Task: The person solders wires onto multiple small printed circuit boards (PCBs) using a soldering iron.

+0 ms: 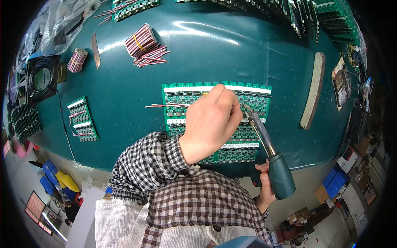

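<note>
A green circuit board panel [242,156] with white strips and rows of small parts lies on the table before me. Over its upper middle, my left hand [211,119] is closed in a pinch. Thin red and white wires [165,106] stick out leftward from under this hand; their far ends are hidden at the fingertips. My right hand [266,188] is wrapped round the dark green handle of a soldering iron [282,175]. The iron slants up and left, its tip close to my left fingertips, above the board; contact cannot be made out.
On the green table [124,91] lie a banded wire bundle [140,40], a smaller bundle [77,60], a flat blade-like strip [95,50] and a small board [83,119]. A fan [42,78] stands left. A curved bar [313,91] lies right; stacked boards [337,20] line the back.
</note>
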Demonstrator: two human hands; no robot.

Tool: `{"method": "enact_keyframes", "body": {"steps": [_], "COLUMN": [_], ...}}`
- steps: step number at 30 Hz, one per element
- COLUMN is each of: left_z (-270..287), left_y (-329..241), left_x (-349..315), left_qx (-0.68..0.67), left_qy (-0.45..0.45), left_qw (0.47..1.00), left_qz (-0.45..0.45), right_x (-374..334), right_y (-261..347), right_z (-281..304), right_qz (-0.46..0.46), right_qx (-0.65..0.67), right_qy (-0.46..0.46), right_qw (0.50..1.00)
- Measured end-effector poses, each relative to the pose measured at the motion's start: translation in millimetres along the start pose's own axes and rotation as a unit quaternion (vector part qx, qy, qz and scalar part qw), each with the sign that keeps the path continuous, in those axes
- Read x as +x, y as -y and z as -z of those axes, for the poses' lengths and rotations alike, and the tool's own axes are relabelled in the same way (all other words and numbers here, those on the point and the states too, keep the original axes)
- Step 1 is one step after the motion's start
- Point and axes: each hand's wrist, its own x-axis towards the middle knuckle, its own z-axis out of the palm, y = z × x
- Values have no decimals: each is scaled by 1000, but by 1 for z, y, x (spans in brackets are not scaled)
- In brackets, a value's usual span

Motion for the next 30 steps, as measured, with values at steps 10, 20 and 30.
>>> {"method": "enact_keyframes", "body": {"steps": [10, 20, 30], "left_z": [1, 1, 11], "left_y": [0, -5, 2], "left_x": [-1, 3, 3], "left_qx": [-2, -2, 8], "left_qy": [0, 7, 2], "left_qw": [1000, 1000, 1000], "left_qz": [5, 8, 0], "right_x": [-2, 0, 19], "right_y": [6, 8, 42], "right_z": [-2, 1, 92], "right_qz": [-24, -7, 166], "right_qx": [-1, 1, 39], "right_qy": [-15, -13, -290], "right_qw": [1000, 1000, 942]}}
